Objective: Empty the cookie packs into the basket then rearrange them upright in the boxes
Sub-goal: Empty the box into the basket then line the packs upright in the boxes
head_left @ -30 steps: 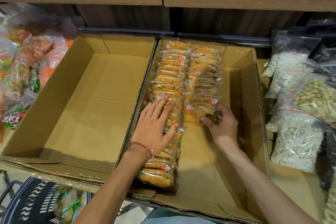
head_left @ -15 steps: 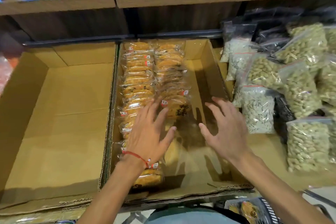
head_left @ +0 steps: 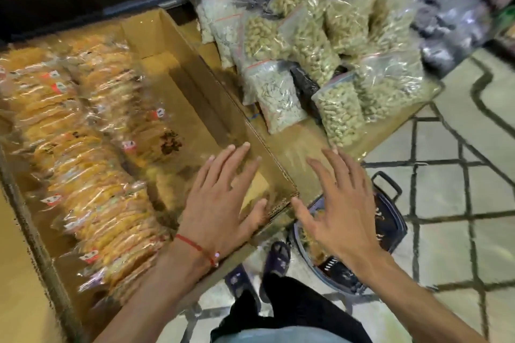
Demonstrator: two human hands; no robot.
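Two rows of clear cookie packs (head_left: 83,153) stand on edge in the left part of a cardboard box (head_left: 195,69). The box's right part is bare cardboard. My left hand (head_left: 225,203), with a red string on its wrist, hovers spread and empty over the box's near right corner. Spread just as wide and empty, my right hand (head_left: 342,203) hangs to the right, above a dark plastic basket (head_left: 390,220) on the floor. A few cookie packs (head_left: 312,237) show inside the basket, mostly hidden by that hand.
Clear bags of nuts and seeds (head_left: 320,44) are piled on the shelf right of the box, with dark bags (head_left: 451,17) behind them. Tiled floor (head_left: 459,189) lies to the right. My feet in dark sandals (head_left: 276,259) stand beside the basket.
Both hands have left the cookie packs and swung right, fingers spread. My view turned right and down, so the basket and floor now show and the empty left box is out of sight.
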